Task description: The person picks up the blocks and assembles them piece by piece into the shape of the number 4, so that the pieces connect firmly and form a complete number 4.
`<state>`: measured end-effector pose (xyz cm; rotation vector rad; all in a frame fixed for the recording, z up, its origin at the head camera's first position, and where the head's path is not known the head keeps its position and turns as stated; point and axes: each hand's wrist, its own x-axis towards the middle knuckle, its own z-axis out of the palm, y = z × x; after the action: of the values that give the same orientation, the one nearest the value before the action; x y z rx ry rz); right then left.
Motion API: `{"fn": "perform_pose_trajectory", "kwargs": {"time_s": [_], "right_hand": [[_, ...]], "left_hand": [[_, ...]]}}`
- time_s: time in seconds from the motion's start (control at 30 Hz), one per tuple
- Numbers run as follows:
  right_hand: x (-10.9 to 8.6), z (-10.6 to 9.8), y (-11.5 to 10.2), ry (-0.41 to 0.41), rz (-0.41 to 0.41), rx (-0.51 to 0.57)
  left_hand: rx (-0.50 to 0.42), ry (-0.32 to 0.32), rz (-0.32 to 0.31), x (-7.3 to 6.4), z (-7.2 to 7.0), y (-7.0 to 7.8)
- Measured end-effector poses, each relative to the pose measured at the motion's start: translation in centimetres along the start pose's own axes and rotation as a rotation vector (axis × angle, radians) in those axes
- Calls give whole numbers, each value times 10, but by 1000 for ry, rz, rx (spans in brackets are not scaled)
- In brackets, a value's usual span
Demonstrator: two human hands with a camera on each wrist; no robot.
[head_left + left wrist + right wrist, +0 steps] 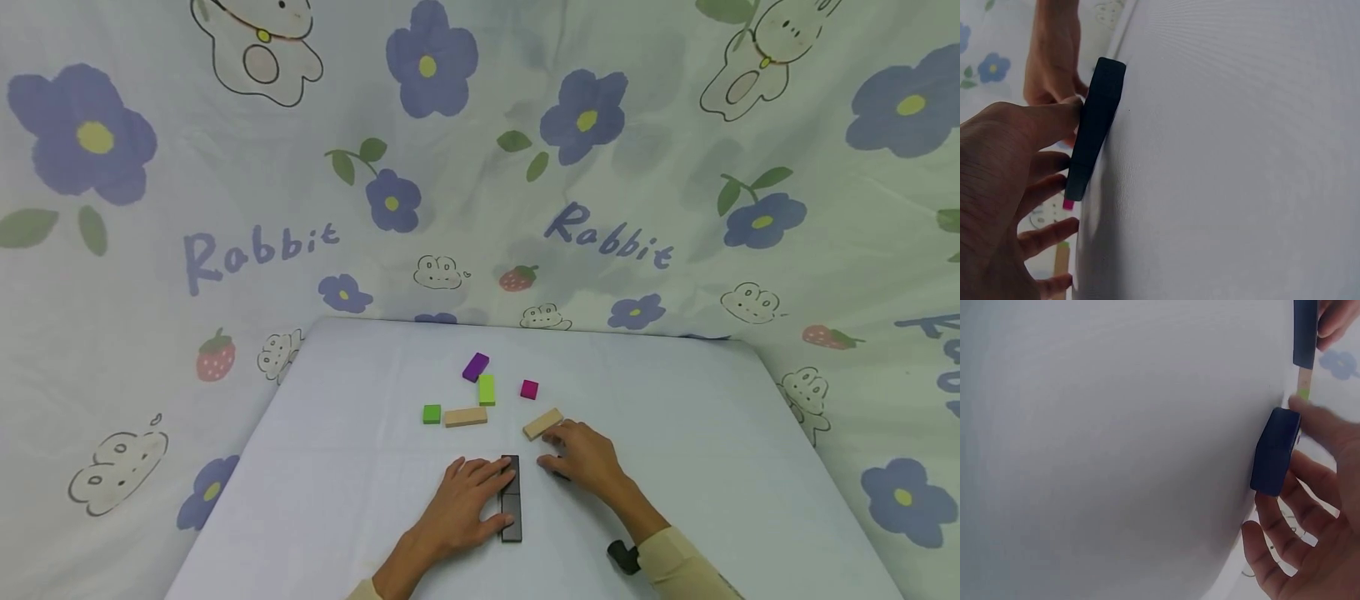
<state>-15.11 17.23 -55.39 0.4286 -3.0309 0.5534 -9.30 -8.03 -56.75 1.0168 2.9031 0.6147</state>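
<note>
Two dark rectangular blocks, a far one [513,479] and a near one [512,521], lie end to end in a row on the white table. My left hand [457,512] touches the row from its left side, its extended fingers at the far block and its thumb at the near one. To the right of the row, my right hand [588,458] pinches another dark block [1275,453] between thumb and fingers. That block is mostly hidden by the hand in the head view and looks blue in the right wrist view. A light wooden block [543,423] lies by the right fingertips.
Farther back on the white table [337,467] lie another wooden block [466,417], a green cube [432,414], a lime block [487,390], a purple block [476,367] and a magenta cube [529,389]. A printed curtain [465,183] hangs behind the table.
</note>
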Motion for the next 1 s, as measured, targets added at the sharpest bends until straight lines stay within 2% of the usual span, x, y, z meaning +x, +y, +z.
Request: {"fn": "perform_pose_trajectory", "kwargs": {"time_s": [0.2, 0.4, 0.53, 0.77, 1.0], "right_hand": [[0, 1, -2, -8, 14, -1], [-5, 0, 4, -16, 46, 82], [-13, -1, 10, -22, 31, 122], [-26, -8, 14, -81, 38, 121], [-34, -7, 18, -66, 20, 123]], "left_hand": [[-9, -10, -3, 0, -1, 1], [-11, -15, -8, 1, -3, 2], [-10, -21, -9, 2, -4, 1], [-9, -33, -16, 1, -4, 0], [-17, -29, -13, 0, -6, 1]]}}
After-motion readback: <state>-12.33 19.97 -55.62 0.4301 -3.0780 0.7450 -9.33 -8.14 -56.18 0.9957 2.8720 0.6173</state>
